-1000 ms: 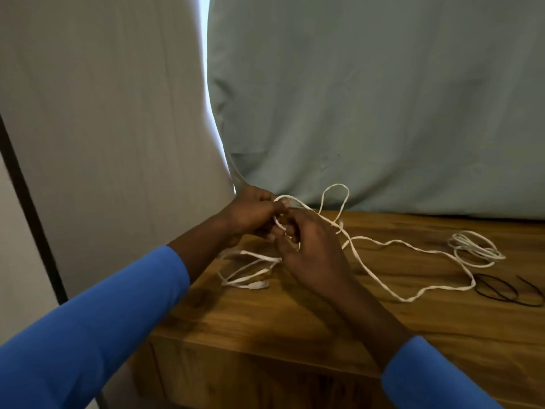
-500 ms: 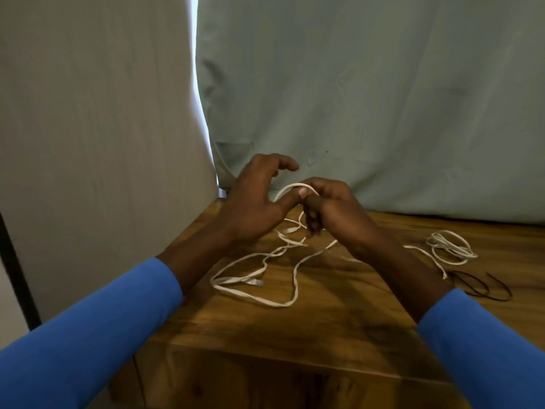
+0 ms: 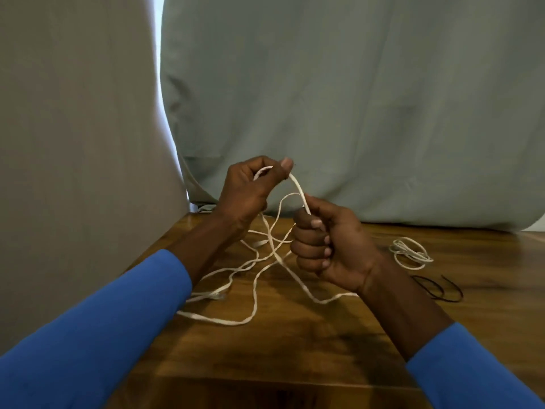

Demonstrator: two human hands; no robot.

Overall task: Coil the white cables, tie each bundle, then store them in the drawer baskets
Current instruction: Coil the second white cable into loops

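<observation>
While the left hand (image 3: 250, 187) pinches the flat white cable (image 3: 298, 188) and the right hand (image 3: 327, 246) is fisted round it just below, limp slack loops cross on the glossy wooden table (image 3: 295, 349). Pulling now could, I judge, cinch those crossings into a knot. A thin coiled bundle (image 3: 410, 252) lies to the right.

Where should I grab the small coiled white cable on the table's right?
Pinch across all loops of the coiled white cable, coming from above at its right side. It lies flat on the wooden table, loops loosely stacked, so one strand alone would likely uncoil.
</observation>
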